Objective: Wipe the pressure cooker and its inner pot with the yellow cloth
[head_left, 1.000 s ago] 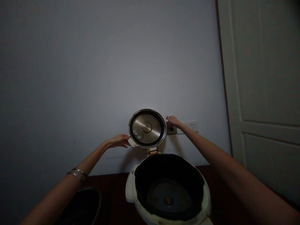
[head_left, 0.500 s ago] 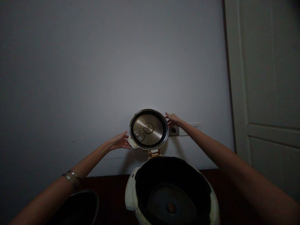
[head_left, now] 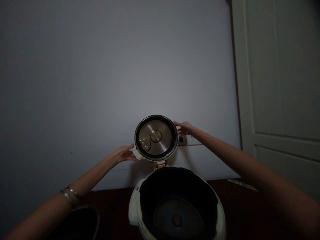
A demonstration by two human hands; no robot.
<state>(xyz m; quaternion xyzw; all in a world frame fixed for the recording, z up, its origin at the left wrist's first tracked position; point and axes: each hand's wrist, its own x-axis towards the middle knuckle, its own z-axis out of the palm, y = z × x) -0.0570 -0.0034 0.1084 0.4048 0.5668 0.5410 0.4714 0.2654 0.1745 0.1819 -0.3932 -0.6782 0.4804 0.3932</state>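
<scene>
The round lid of an electric cooker stands raised on its hinge, its metal inner face with a small valve disc turned toward me. My left hand is at the lid's lower left, fingers behind the white tab there. At the upper right edge, my right hand grips the rim with the thumb in front and fingers behind. Below the lid sits the white cooker body. Its dark inside is bare of an inner pot, and a round knob shows in the middle of the bottom.
A dark pot stands at the lower left, partly behind my left forearm. Wall sockets are just right of the lid. A strip with print lies on the dark red table. A pale door is at the right.
The whole view has shifted slightly, so things sit a little further left. My right thumb now lies against the lid's rim, and my left fingers are closer to the tab.
</scene>
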